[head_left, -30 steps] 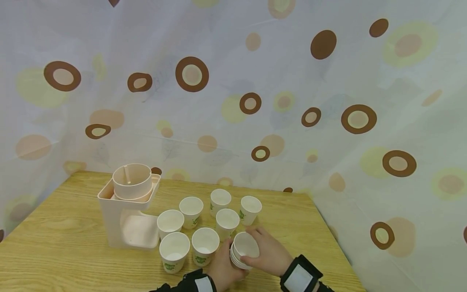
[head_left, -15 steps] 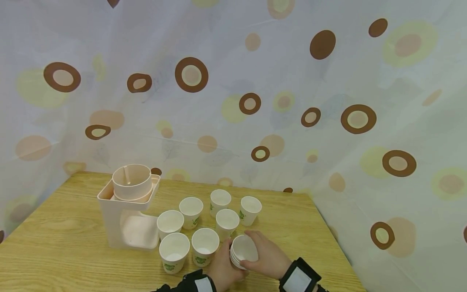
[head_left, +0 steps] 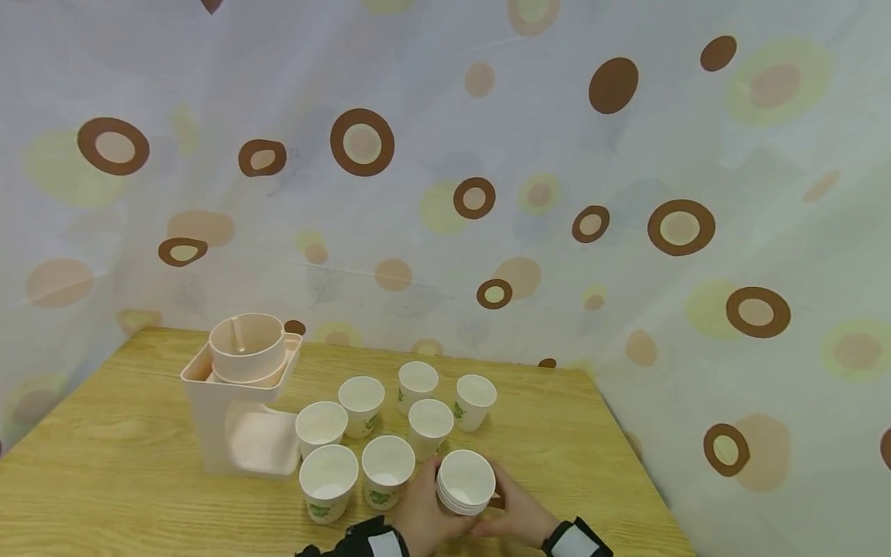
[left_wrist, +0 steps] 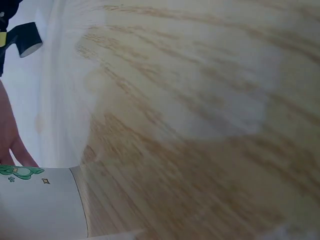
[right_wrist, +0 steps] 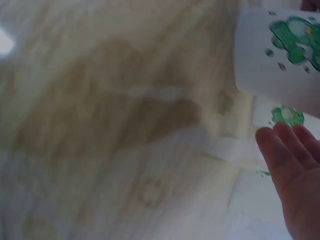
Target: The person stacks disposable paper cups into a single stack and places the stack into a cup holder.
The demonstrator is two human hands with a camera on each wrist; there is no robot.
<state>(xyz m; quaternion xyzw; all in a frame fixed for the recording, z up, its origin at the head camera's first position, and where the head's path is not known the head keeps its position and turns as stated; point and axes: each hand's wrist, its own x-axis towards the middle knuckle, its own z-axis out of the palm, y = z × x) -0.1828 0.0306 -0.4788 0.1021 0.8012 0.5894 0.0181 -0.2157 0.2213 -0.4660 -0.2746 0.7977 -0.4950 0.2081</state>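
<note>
My left hand grips a short stack of nested white paper cups from its left side, in the head view. The right hand is at the stack's right side. In the right wrist view its fingers are straight, just below a cup wall printed with a green pattern. The left wrist view catches the printed side of the stack at the lower left, with the right hand above it. Several single paper cups stand upright beyond the hands, the nearest being a cup left of the stack.
A pale pink plastic holder with a round cup-like part on top stands at the left of the wooden table. Single cups, such as the far right cup, stand between it and the stack. A patterned curtain hangs behind.
My right hand has let go of the stack's rim and slid down to its right side. The left hand keeps its grip, and the stack now sits more upright.
</note>
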